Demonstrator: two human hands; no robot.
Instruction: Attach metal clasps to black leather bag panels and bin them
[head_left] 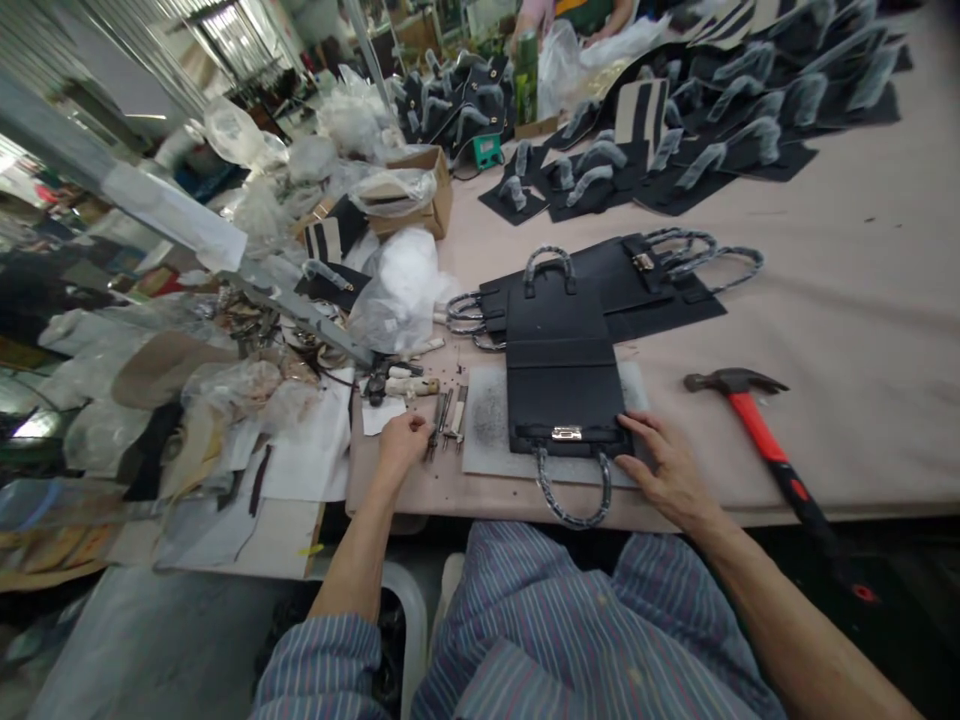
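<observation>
A black handbag panel (562, 395) with plastic-wrapped handles at both ends and a metal clasp (566, 433) lies on a pale grey board (487, 430) in front of me. At its lower right corner my right hand (664, 465) rests, thumb and fingers stretched out and touching the edge. My left hand (403, 445) is on the table left of the board. Its fingers are curled together beside several slim metal hand tools (450, 415); what they pinch, if anything, is hidden. To the right lies a claw hammer (754, 425) with a red and black handle.
More black bag panels (667, 300) lie just behind the board, and many others (675, 170) are piled farther back. Clear plastic bags (401, 285) and a cardboard box (431, 195) crowd the left. A metal post (277, 300) slants there. Another person (577, 20) is across the table.
</observation>
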